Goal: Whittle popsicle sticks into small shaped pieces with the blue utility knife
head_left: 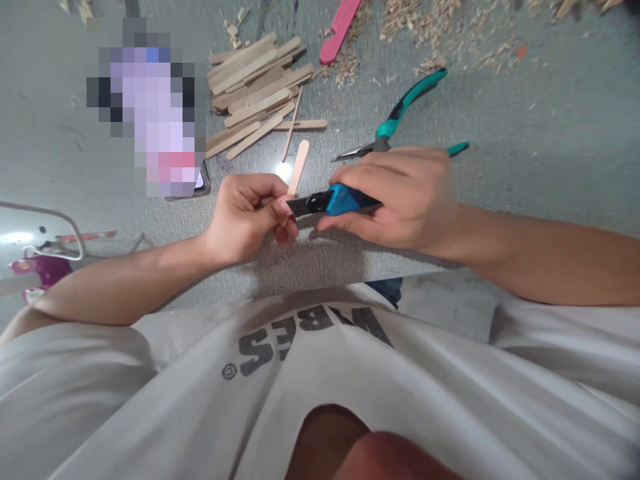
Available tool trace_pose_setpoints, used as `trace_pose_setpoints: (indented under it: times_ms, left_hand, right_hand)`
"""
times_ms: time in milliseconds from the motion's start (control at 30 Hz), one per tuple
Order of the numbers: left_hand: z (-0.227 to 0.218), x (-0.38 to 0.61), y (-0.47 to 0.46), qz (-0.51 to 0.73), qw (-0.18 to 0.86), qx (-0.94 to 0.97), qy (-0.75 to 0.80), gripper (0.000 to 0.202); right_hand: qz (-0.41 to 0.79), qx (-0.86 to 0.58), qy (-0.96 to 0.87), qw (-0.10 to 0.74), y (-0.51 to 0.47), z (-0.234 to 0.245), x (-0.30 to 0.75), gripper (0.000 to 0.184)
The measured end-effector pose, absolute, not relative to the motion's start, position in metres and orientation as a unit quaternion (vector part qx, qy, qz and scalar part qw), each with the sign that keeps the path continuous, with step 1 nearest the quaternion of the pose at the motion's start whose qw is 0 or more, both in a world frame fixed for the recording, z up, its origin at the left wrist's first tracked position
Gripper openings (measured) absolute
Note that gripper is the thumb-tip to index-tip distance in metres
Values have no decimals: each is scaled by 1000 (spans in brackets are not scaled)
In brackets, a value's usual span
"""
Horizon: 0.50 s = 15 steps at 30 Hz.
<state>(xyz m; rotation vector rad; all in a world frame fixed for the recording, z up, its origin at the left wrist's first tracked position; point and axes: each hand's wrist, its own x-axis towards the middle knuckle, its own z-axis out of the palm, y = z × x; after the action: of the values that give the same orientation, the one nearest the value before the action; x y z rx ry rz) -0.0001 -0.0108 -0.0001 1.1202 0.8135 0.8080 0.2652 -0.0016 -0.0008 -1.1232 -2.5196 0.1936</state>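
Note:
My left hand (247,212) is closed, thumb and fingers pinching a wooden craft stick (300,167). The stick's rounded end points up and away from me; its lower end is hidden by the fingers. My right hand (400,197) grips a blue-and-black utility knife (345,200). Its dark blade (300,207) reaches left to the left thumb and the lower part of the stick. Whether the edge bites into the wood I cannot tell. Just beyond my right hand lie teal-handled needle-nose pliers (385,133), partly covered by that hand.
Several craft sticks (260,73) lie in a loose pile past my hands. Wood shavings (425,27) scatter the far right, near a pink flat tool (340,30). A blurred-out phone (203,180) lies left of the pile. A white-and-purple object (45,270) stands at the left edge.

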Motion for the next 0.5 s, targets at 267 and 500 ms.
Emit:
trace_pose_setpoints:
  times_ms: [267,500]
  left_hand:
    - [-2,0,-8,366,695,523,332,48]
    - [-1,1,-7,386,689,521,324,45]
  right_hand:
    - [188,-395,-879,191,1,2,265,77]
    - [176,-421,-867,199,1,2,265,73]
